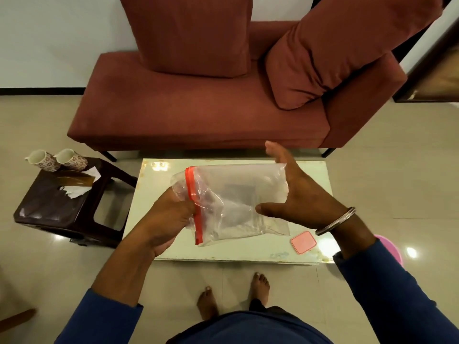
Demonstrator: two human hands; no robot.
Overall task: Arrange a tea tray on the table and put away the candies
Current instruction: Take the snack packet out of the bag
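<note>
A clear plastic zip bag with a red seal strip is held above the pale low table. My left hand grips the bag at its red mouth end, fingers partly inside the opening. My right hand cups the bag's closed end, with thumb below and fingers spread behind it. What is inside the bag cannot be made out. A pink square lid lies on the table's near right corner. Two floral cups and a brown tray with white napkins sit on a dark stool at the left.
A red-brown sofa with two cushions stands just beyond the table. A pink round object shows on the floor at the right, behind my right forearm. My bare feet are on the tiled floor at the table's near edge.
</note>
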